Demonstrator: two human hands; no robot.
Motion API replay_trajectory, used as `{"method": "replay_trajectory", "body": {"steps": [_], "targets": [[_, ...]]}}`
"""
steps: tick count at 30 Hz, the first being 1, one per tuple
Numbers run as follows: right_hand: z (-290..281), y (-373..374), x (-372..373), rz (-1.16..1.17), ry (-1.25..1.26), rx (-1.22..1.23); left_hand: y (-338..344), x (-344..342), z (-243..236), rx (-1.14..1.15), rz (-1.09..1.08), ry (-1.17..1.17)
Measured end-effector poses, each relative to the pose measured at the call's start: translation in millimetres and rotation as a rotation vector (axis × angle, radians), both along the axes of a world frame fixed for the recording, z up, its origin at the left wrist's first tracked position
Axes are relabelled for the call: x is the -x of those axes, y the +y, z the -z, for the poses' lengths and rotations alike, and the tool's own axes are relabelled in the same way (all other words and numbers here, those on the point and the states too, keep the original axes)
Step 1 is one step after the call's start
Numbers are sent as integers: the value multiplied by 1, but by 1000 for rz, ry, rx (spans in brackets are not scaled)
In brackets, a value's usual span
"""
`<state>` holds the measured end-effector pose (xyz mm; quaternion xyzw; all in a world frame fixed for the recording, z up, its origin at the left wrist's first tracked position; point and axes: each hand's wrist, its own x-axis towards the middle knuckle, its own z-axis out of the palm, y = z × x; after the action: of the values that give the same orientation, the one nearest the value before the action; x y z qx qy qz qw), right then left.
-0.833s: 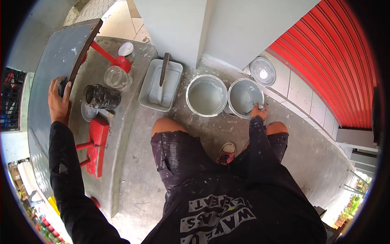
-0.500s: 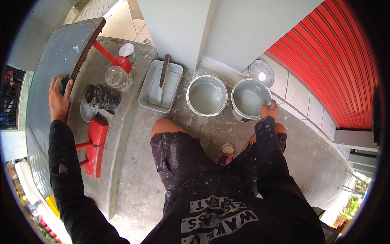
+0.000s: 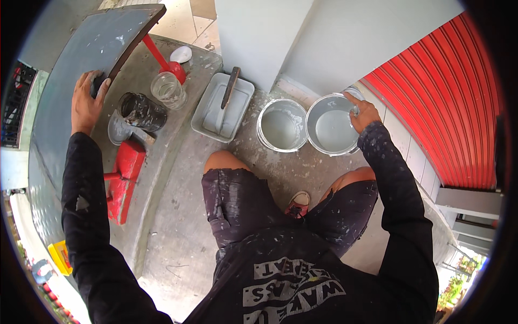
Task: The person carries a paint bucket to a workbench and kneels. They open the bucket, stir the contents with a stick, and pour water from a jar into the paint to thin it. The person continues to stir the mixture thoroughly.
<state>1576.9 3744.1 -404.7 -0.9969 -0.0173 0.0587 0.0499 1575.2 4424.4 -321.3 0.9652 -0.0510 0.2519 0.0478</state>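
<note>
My right hand (image 3: 365,113) grips the right-hand rim of a paint bucket (image 3: 309,125) with pale grey paint in the bottom. This bucket leans toward a second paint bucket (image 3: 261,129) on its left, and their rims meet or overlap in view. My left hand (image 3: 88,102) rests at the edge of a dark grey tabletop (image 3: 65,116), fingers curled around a small dark object (image 3: 97,82) whose kind I cannot make out. Left of the buckets lies a grey paint tray (image 3: 242,108), with a dark-handled flat blade (image 3: 230,89) laid across it.
On the concrete ledge stand a clear jar (image 3: 169,90), a dark paint-smeared jar (image 3: 143,112) and a white lid (image 3: 181,54). Red table legs (image 3: 129,175) rise there. A grey wall (image 3: 264,38) and red shutter (image 3: 431,92) border the far side; my knees flank the floor.
My right hand has shifted to the far right of the rim. The held bucket has tipped and come closer to the other bucket. My left hand keeps its hold; the whole view has shifted slightly.
</note>
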Motion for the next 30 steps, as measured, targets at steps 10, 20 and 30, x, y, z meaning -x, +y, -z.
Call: {"method": "replay_trajectory", "body": {"steps": [10,20,30], "targets": [[-17,59,-27,-67,146,181,5,0,0,-11,3,7],[-20,94,-47,-63,295,400,7,-2,3,-12,15,-7],[-18,105,-58,-152,303,483,7,-3,3,-43,24,-35]]}}
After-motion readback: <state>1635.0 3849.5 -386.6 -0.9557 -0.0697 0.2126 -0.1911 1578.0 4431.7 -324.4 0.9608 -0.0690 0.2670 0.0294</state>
